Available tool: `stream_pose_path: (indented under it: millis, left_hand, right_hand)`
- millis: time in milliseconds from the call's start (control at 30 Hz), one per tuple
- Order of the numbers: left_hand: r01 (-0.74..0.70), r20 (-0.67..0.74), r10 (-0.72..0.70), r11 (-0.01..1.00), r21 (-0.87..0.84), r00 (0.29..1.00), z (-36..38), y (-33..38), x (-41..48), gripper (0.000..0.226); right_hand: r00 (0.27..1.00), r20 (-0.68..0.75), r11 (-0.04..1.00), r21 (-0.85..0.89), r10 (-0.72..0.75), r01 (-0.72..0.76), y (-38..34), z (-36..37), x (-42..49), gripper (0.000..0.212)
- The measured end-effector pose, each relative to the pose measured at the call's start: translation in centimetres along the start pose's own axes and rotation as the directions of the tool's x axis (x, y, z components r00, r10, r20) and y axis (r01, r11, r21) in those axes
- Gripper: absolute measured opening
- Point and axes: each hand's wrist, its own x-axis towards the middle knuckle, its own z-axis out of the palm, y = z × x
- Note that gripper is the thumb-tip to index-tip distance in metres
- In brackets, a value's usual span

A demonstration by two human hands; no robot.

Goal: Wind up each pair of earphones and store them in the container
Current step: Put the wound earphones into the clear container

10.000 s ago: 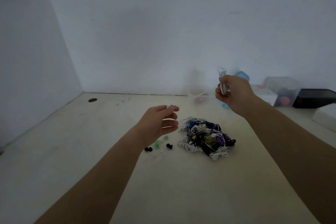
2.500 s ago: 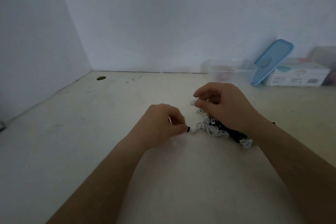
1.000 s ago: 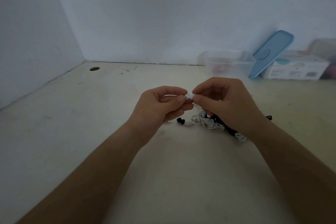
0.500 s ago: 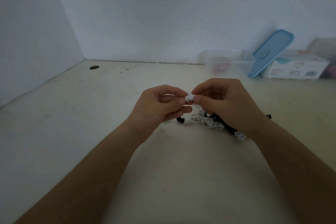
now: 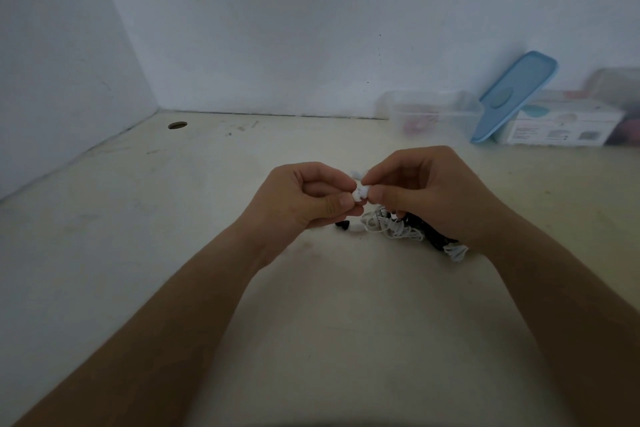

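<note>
clear container (image 5: pixel 457 116) stands at the back of the desk (image 5: pixel 173 236), against the rear wall, open-topped. something pink (image 5: pixel 417 124) shows through its side, too blurred to name. blue lid (image 5: pixel 512 97) leans tilted between it and a white printed box (image 5: pixel 561 126), lower end on the desk. second clear tub (image 5: pixel 616 81) at the far right edge, partly cut off, contents not identifiable. both hands raised above the desk near the centre, close together. left hand (image 5: pixel 304 199): fingers curled, thumb and forefinger pinching a small white earphone piece (image 5: pixel 359 190). right hand (image 5: pixel 429 191): fingers curled too, thumb and forefinger pinching the same white piece from the other side, so the fingertips of the two hands nearly meet. below the right hand, on the desk, a tangled pile of earphones (image 5: pixel 398 230), white and black cords mixed, partly hidden by the wrist. cannot tell whether the pinched piece joins the pile by a cord. a black ear tip (image 5: pixel 343 226) and a whitish one (image 5: pixel 356 228) lie just left of the pile. round hole (image 5: pixel 177 125) in the desk near the back left corner.
</note>
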Motion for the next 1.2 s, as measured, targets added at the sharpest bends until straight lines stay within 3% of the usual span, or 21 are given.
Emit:
stream_pose_path:
  millis: [700, 1100, 1200]
  left_hand:
    - [0.002, 0.012, -0.001, 0.999, -0.046, 1.000, 0.04, -0.01, 0.01, 0.021]
    - [-0.022, 0.029, 0.022, 0.999, -0.024, 0.999, -0.02, 0.15, -0.14, 0.024]
    - [-0.038, 0.050, 0.035, 0.998, 0.052, 0.998, 0.05, 0.43, -0.20, 0.029]
  right_hand:
    - [1.000, -0.007, 0.999, 0.039, 0.024, -0.024, -0.41, 0.07, -0.11, 0.012]
    - [1.000, 0.005, 1.000, 0.005, -0.005, 0.005, -0.57, -0.03, -0.14, 0.014]
    - [1.000, -0.014, 0.999, 0.040, 0.024, -0.023, -0.64, 0.03, -0.12, 0.014]
